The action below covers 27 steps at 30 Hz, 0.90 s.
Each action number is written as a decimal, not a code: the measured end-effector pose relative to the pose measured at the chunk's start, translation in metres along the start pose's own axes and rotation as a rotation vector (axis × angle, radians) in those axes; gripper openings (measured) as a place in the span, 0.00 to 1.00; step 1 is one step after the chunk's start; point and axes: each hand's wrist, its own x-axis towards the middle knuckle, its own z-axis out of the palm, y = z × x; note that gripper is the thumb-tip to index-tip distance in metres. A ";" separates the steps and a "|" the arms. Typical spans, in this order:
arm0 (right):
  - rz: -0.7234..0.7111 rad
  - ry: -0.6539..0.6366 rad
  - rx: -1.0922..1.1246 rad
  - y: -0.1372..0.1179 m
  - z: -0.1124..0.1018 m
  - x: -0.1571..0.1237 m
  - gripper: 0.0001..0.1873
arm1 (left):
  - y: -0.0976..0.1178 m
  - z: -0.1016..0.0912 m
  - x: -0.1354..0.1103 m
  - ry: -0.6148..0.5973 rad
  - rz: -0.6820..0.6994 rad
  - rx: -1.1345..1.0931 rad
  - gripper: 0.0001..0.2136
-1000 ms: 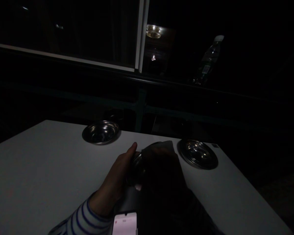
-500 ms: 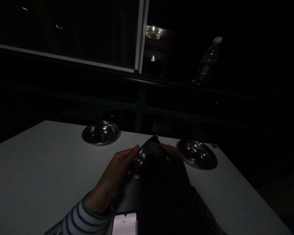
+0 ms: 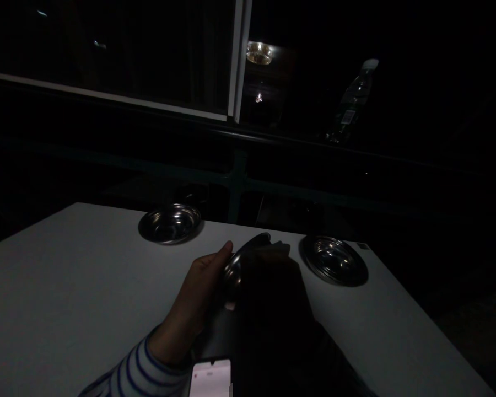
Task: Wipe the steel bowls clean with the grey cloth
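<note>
My left hand (image 3: 198, 292) grips a shiny metal dish (image 3: 233, 273) by its left edge, thumb along the rim. The dish is tilted up over the white table. My right hand (image 3: 276, 286) is in deep shadow against the inner side of the dish. A pale, thin sheet like a tissue (image 3: 283, 248) sticks out at its upper edge, seemingly in its grip; the fingers themselves are hard to make out. Below my hands lies a phone (image 3: 210, 377) with its screen lit.
One metal dish (image 3: 169, 225) sits at the table's far edge on the left. Another metal dish, perhaps a stack (image 3: 334, 262), is on the right. A plastic bottle (image 3: 351, 105) stands beyond the white table (image 3: 66, 298), near a window frame (image 3: 235, 66). The surroundings are very dark.
My right hand has shifted over the dish and turned into darker shadow. More of the pale sheet now shows above it. The dish has turned slightly in my left hand.
</note>
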 end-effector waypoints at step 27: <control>-0.014 0.070 -0.104 -0.004 0.014 -0.015 0.15 | -0.001 -0.002 0.004 0.024 0.031 0.180 0.23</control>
